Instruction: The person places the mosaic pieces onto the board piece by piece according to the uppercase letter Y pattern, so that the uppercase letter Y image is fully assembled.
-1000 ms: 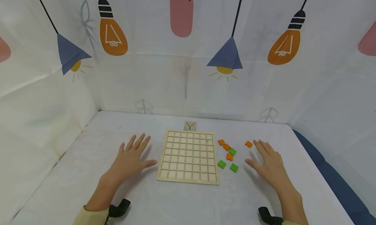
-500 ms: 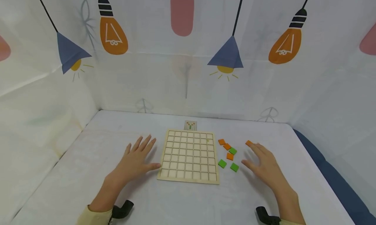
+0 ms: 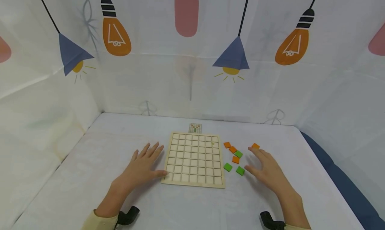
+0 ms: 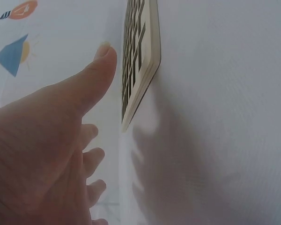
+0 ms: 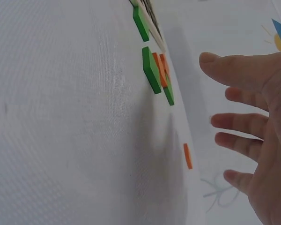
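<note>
A square wooden grid board [image 3: 192, 186] lies mid-table. My left hand [image 3: 141, 168] hovers at its left edge with fingers spread, the thumb over the near left corner; in the left wrist view a gap shows between thumb and board [image 4: 152, 42]. To the right of the board lie several small square tiles, among them a green tile [image 3: 240, 170] and an orange tile [image 3: 236, 160]. My right hand [image 3: 269, 171] is held above the table just right of them, fingers loosely extended and holding nothing. A lone orange tile [image 3: 255, 145] shows just beyond its fingertips.
A small card [image 3: 195, 128] printed with a coloured grid pattern lies against the board's far edge. White cloth with printed lamps [image 3: 231, 54] hangs behind the table. A dark blue surface [image 3: 340, 176] borders the table's right side.
My left hand has shifted right, bringing its thumb over the board's edge. My right hand has drifted left, closer to the tiles. The tiles and board have stayed put.
</note>
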Demonstrator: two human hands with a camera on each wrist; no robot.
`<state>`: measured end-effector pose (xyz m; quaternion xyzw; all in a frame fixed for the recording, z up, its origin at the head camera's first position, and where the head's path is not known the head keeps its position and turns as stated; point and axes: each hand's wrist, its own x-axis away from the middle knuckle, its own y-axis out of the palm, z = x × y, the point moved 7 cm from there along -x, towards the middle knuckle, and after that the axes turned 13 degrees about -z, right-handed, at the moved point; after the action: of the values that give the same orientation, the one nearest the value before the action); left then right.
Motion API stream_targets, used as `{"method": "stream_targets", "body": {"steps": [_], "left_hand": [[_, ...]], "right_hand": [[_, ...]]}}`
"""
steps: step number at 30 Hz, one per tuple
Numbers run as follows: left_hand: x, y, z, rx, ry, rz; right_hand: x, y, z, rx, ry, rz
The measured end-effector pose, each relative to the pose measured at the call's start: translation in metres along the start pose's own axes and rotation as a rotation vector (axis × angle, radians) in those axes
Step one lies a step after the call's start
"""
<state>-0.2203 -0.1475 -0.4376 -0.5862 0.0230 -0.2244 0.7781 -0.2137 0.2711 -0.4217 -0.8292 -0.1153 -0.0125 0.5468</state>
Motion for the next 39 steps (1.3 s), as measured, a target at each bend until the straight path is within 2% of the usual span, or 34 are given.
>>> {"method": "stream_targets", "body": {"steps": [14, 28, 39], "left_hand": [[-0.003, 0.009, 0.005, 0.029, 0.031, -0.059], [-0.007, 0.011, 0.006, 0.039, 0.069, -0.055], [-0.017, 0.015, 0.002, 0.036, 0.102, -0.089]], "right_hand": [[-0.003, 0.011, -0.006, -0.014, -0.021, -0.039], [-0.008, 0.018, -0.015, 0.002, -0.063, -0.063], [-0.011, 0.022, -0.015, 0.016, -0.058, -0.080]]}}
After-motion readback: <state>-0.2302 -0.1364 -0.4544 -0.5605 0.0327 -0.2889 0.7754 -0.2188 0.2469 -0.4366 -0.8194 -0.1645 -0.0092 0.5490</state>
